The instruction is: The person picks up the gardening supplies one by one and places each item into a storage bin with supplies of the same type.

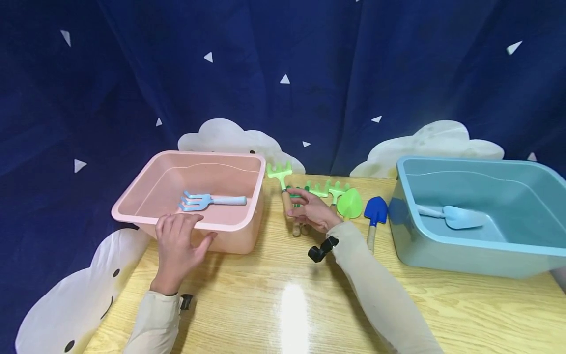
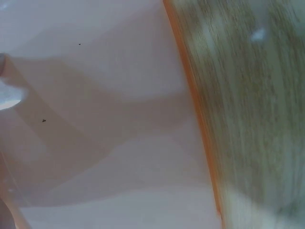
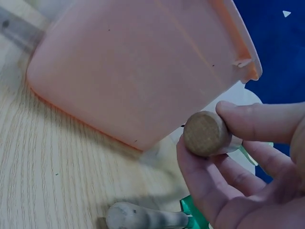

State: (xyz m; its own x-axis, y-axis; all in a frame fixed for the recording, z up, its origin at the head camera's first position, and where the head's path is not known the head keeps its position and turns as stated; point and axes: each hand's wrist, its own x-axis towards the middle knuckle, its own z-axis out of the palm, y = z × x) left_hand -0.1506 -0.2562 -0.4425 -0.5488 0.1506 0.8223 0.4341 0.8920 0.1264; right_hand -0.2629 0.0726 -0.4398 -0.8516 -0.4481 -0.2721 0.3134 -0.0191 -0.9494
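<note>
My right hand [image 1: 315,210] pinches the wooden handle of a light-green toy rake [image 1: 279,173], whose tines point away from me. The butt of that handle [image 3: 205,134] shows between thumb and fingers in the right wrist view. With its fingers over the front rim and the thumb outside, my left hand [image 1: 179,241] holds the pink bin [image 1: 230,240]. Inside that bin lies a light-blue toy rake [image 1: 212,200]. The left wrist view shows mainly the bin's wall [image 2: 105,114], with only bits of fingers at its left edge.
Beside and partly behind my right hand lie more green rakes [image 1: 338,189], a green shovel [image 1: 349,204] and a dark-blue shovel [image 1: 376,210]. A blue bin [image 1: 468,258] on the right holds a light-blue shovel [image 1: 464,218]. A dark-blue curtain [image 1: 309,73] hangs behind the wooden table [image 1: 247,305].
</note>
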